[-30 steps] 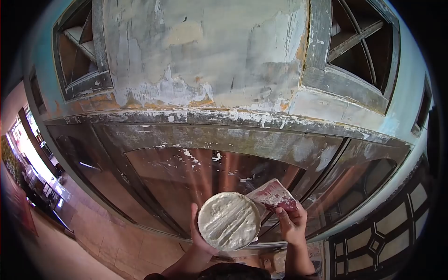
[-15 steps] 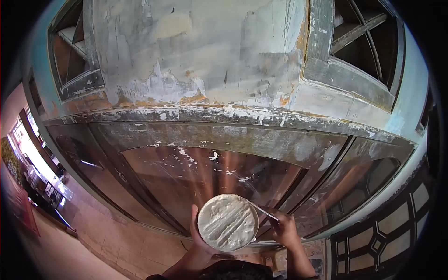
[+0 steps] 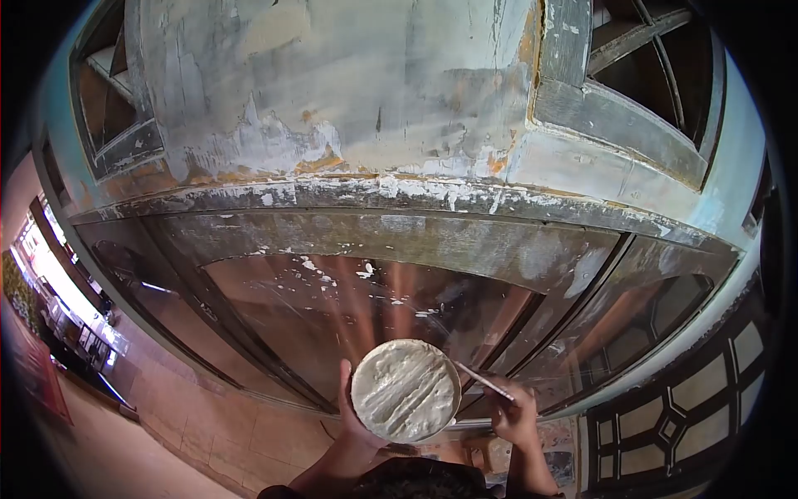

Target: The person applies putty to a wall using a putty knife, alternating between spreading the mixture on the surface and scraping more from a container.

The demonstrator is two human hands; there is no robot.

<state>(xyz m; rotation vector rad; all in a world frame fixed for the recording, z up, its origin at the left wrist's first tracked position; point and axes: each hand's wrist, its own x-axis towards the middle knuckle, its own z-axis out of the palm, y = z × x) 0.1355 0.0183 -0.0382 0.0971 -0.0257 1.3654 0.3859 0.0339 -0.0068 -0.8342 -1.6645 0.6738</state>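
A round tub of off-white putty [image 3: 405, 391] is held up in front of me, its surface marked with slanting grooves. My left hand [image 3: 356, 420] is closed around the tub's left and lower side, with the thumb up along the rim. To the right of the tub, my right hand [image 3: 517, 413] grips a thin putty knife [image 3: 482, 380], seen almost edge-on. The knife's far end is close to the tub's right rim; whether it touches cannot be made out. Most fingers of the left hand are hidden under the tub.
Ahead stands a wall panel [image 3: 349, 91] with patchy filler and scraped paint. Below it runs a wooden ledge [image 3: 399, 190] over glazed doors [image 3: 274, 291] flecked with white. Latticed openings [image 3: 657, 75] flank the panel. A dark patterned grille [image 3: 673, 424] is at lower right; tiled floor [image 3: 191, 416] at left.
The knife has swung to a flatter, more visible angle, and my right hand has shifted slightly right and down. The tub stays nearly in place. The wall has shifted left and up in view.
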